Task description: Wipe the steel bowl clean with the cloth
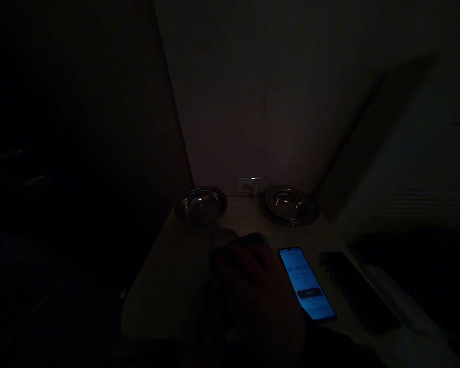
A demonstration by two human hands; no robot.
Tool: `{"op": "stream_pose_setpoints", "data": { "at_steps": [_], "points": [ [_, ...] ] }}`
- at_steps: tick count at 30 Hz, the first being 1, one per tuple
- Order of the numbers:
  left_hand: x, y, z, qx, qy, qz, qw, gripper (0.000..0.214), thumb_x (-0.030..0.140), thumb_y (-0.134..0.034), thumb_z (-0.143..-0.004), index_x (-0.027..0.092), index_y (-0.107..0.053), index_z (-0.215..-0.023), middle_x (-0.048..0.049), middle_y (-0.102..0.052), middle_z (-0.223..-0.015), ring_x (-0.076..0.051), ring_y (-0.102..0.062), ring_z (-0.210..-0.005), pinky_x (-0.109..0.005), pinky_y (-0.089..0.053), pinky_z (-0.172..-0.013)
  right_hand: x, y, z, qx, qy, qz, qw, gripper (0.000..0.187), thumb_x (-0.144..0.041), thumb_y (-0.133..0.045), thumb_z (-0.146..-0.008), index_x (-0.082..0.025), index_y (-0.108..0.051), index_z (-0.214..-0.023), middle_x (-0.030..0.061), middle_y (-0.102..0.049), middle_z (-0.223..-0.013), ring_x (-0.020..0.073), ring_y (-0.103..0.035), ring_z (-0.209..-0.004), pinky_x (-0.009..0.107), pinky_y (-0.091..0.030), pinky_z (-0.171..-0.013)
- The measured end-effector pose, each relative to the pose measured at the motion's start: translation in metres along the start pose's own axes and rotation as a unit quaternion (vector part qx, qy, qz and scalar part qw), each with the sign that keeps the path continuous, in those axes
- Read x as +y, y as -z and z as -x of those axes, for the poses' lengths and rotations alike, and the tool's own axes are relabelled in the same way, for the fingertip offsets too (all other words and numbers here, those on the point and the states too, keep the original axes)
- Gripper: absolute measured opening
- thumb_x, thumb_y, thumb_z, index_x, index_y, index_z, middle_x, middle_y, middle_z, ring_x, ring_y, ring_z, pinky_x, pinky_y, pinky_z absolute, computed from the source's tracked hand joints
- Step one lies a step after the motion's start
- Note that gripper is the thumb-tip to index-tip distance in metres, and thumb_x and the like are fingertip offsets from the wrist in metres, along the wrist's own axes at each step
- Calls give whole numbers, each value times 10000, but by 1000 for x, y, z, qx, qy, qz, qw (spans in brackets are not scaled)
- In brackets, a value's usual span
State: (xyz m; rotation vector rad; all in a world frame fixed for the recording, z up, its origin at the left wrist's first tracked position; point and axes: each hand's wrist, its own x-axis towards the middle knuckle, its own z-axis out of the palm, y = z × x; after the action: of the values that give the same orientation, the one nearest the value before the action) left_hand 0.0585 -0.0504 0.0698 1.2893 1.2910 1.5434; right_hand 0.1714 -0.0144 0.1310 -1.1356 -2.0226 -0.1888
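Observation:
The light is very dim. My right hand (258, 286) is over the middle of the small table, its fingers curled over a dark, cloth-like thing (258, 238) with a faint bluish edge. A rounded dark shape (222, 236) shows just beyond the fingers; I cannot make out what it is. To the left, a very dark form that may be my left hand (203, 317) merges with the shadow, its fingers hidden. Right beside my right hand lies a phone (306, 283) with a lit blue screen showing a running-timer style display.
A shiny metal bowl (201, 207) stands at the table's back left, and stacked metal dishes (291, 206) at the back right. Between them a wall socket (247, 185) holds a plug. A dark flat oblong object (364, 294) lies along the right edge of the pale table (157, 291).

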Motion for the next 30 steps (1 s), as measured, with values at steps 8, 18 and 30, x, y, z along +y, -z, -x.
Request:
{"op": "stream_pose_setpoints", "data": {
  "at_steps": [8, 18, 30],
  "points": [
    [0, 2, -4, 29, 0, -40, 999, 274, 330, -486, -909, 185, -578, -1122, -87, -582, -1155, -171, -588, -965, -370, -511, -825, 2, -12, 48, -12, -21, 1, 1000, 293, -262, -478, -925, -292, -624, -1177, 16, -683, -1053, 190, -561, -871, 261, -524, -629],
    [-1, 0, -5, 35, -3, -50, 998, 257, 334, -496, -905, 173, -589, -1083, -79, -607, -1087, -146, -602, -886, -334, -526, -769, 8, -10, 27, 15, 0, 16, 1000, 335, -165, -465, -891, -263, -632, -1164, 9, -667, -1136, 220, -533, -908, 307, -519, -673],
    [2, -1, -5, 43, -1, -52, 998, 272, 338, -502, -901, 163, -583, -1094, -79, -606, -1085, -153, -603, -891, -344, -525, -771, 16, -12, 39, 1, 17, -11, 1000, 362, -161, -433, -913, -237, -592, -1228, 26, -666, -1151, 200, -556, -958, 294, -540, -766]
  ]
}}
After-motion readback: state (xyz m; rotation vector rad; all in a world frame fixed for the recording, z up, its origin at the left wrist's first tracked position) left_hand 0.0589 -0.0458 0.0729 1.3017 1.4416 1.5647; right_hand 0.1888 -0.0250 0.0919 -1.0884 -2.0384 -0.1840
